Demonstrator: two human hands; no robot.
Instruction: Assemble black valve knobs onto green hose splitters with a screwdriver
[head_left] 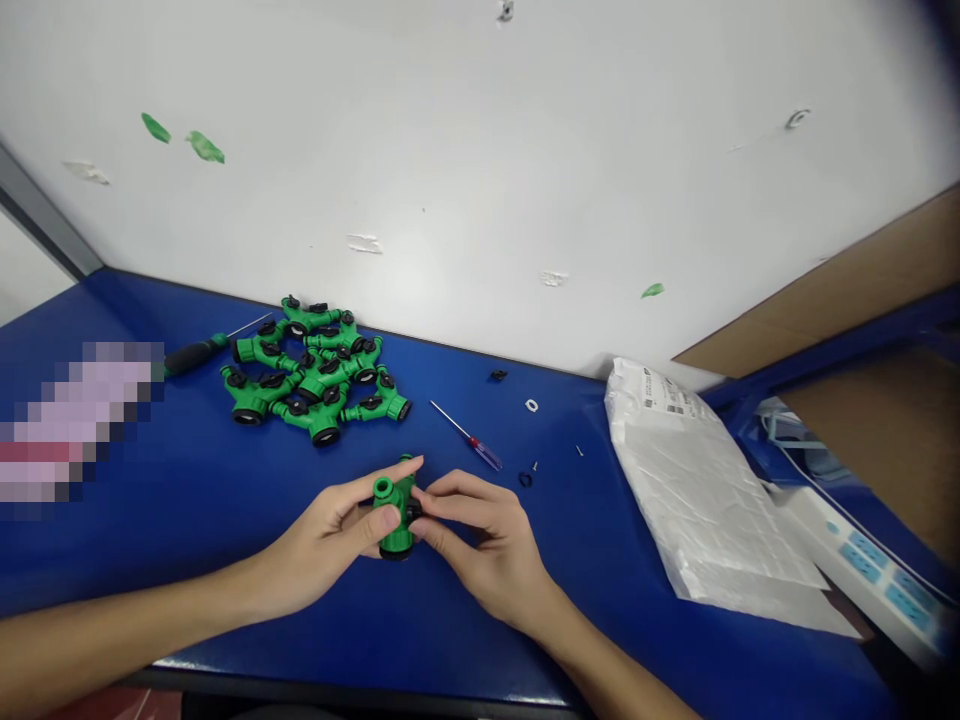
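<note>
The left hand (pixel 319 545) grips a green hose splitter (pixel 395 540) between thumb and fingers; the right hand (pixel 487 525) pinches its black valve knob (pixel 413 511) above the blue tabletop (pixel 360 645).

You are holding a connector (pixel 395 540) over the desk (pixel 172 500), between left hand (pixel 330 545) and right hand (pixel 484 525). Behind it to the left, other connectors (pixel 326 377) are lying, a screwdriver (pixel 193 357) left of them. Behind your right hand, a second screwdriver (pixel 486 453) is lying left of a nut (pixel 532 405); farther right, a bag (pixel 697 490) is lying beside a power strip (pixel 834 553).
</note>
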